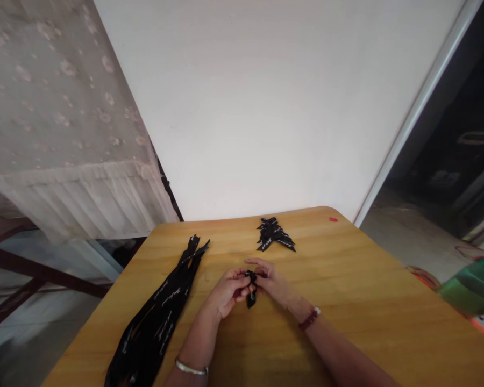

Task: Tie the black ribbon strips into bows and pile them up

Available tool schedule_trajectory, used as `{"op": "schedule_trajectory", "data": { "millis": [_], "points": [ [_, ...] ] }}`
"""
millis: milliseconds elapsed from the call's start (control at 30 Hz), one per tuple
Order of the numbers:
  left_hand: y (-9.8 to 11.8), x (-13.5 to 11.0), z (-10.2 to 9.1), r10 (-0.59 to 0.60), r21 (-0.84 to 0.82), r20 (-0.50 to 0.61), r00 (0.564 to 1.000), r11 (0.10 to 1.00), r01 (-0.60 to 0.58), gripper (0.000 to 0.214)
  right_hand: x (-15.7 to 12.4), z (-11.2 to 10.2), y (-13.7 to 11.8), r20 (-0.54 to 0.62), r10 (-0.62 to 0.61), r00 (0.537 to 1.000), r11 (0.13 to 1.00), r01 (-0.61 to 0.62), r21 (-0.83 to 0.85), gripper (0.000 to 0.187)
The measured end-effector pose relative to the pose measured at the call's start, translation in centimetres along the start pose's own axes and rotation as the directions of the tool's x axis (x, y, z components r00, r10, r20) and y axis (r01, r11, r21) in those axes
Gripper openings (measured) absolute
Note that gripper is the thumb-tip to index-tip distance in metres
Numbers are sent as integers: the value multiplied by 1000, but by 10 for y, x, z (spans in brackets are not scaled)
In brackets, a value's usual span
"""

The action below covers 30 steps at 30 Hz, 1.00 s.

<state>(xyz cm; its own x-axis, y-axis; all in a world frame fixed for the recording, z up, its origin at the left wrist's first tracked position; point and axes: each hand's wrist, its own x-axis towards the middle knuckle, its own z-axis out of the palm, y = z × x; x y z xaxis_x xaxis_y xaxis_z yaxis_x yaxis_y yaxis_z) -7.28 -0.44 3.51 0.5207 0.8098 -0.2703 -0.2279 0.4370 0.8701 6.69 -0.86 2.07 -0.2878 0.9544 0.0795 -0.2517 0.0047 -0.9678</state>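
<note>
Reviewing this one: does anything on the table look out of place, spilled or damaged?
One oddity: a small red object, too small to identify, lies alone near the far right corner of the table, unlike the black ribbons lying at the left. I see no spill or obvious damage.

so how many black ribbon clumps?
3: on the table, bundle at left and pile near far edge; piece in left hand and right hand. More may be hidden.
</note>
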Motion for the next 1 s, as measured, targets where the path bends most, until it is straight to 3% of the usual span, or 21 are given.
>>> {"op": "schedule_trajectory", "data": {
  "millis": [267, 433, 600, 700, 800, 867, 1000],
  "points": [
    [4, -1, -8, -73, -144, 62, 995, 986, 81, 10, -5, -1, -12, 209, 58, 976, 993, -79, 93, 34],
    [1, 0, -7, -87, -217, 38, 995, 972, 93, 11, -3, 3, -9, 85, 27, 996, 996, -34, 87, 10],
    [-4, 6, -2, -36, -252, -105, 994, 968, 8, 12, -3, 7, -6, -50, -15, 999, 995, 20, 99, 11],
    [-6, 7, 3, 7, -249, -137, 991, 968, -41, 11, -3, 11, -6, -158, -43, 987, 995, 56, 84, 13],
    [-6, 6, 10, 107, -173, -156, 982, 976, -134, 14, -2, 14, -4, -249, -55, 967, 994, 77, 77, 15],
    [-5, 6, 13, 193, -38, -162, 968, 979, -201, 14, -1, 13, -4, -272, -52, 961, 995, 73, 67, 15],
    [-3, 5, 12, 313, 291, -106, 944, 917, -272, 13, -1, 6, -9, -172, 51, 984, 998, -45, 41, 12]
  ]
}}
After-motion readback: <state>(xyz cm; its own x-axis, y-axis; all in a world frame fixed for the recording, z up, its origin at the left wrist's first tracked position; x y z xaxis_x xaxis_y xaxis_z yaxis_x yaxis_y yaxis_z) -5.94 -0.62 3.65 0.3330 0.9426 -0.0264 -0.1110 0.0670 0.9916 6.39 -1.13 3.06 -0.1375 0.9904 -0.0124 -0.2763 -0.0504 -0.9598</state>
